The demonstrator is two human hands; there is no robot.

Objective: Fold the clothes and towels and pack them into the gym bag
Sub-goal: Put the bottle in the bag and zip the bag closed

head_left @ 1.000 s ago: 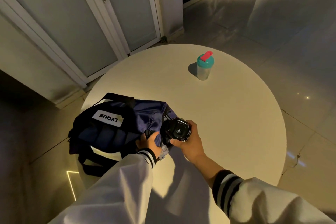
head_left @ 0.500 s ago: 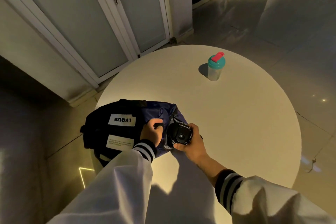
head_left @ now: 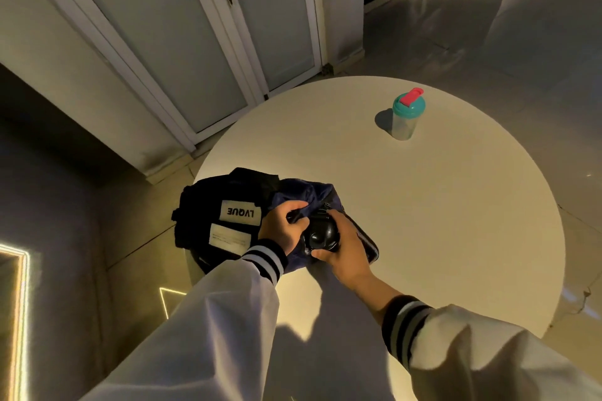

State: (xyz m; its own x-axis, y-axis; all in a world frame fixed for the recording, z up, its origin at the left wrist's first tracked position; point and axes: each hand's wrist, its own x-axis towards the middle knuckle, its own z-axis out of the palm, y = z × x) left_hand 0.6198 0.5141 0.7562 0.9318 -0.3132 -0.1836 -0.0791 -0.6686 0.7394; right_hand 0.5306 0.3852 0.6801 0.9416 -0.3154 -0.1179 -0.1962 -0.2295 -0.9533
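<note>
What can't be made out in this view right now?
Head view:
- Inside of the gym bag: hidden by its own fabric and the left hand.
- The black round object: partly covered by the right hand, too dim to identify.
- Print on the lower label: too small.

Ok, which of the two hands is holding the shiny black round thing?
The right hand: its fingers curl round the black round thing. The left hand grips the navy gym bag instead.

Loose white sleeves (head_left: 211, 335); black ribbed cuffs (head_left: 265, 259), white stripes; left hand (head_left: 283, 226), right hand (head_left: 345, 247) bare.
</note>
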